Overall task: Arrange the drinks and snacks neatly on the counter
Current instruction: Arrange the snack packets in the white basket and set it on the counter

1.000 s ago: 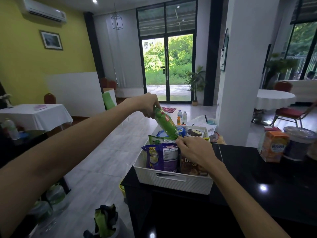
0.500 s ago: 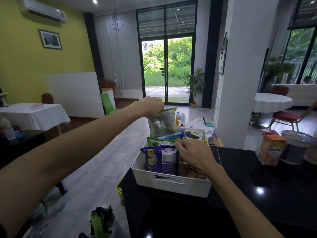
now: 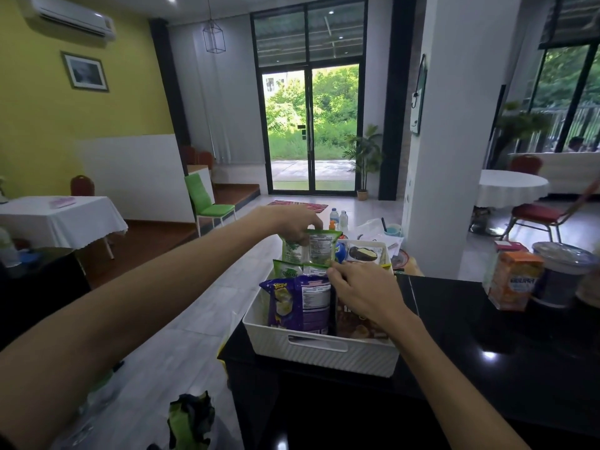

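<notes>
A white plastic basket [image 3: 319, 350] full of snack packets stands at the left end of the black counter [image 3: 470, 368]. My left hand [image 3: 292, 220] grips the top edge of a green snack packet [image 3: 311, 250], held upright at the basket's far side with its back label facing me. My right hand [image 3: 362, 295] rests on the packets in the basket's middle, fingertips pinching at the bottom of the green packet and the edge of a purple packet [image 3: 298, 303]. A brown packet [image 3: 357, 323] lies under my right wrist. A white-wrapped snack [image 3: 363, 253] leans at the back.
An orange carton [image 3: 514, 280] and a dark lidded tub [image 3: 565, 274] stand on the counter at the right. Bottles [image 3: 337, 219] and a cup [image 3: 393, 229] sit on a surface beyond the basket. A white pillar [image 3: 454, 134] rises behind. A dark and green bundle [image 3: 191, 420] lies at lower left.
My left hand has turned the green packet from slanted to upright and lowered it toward the back of the basket. My right hand stayed on the packets, fingers shifting slightly.
</notes>
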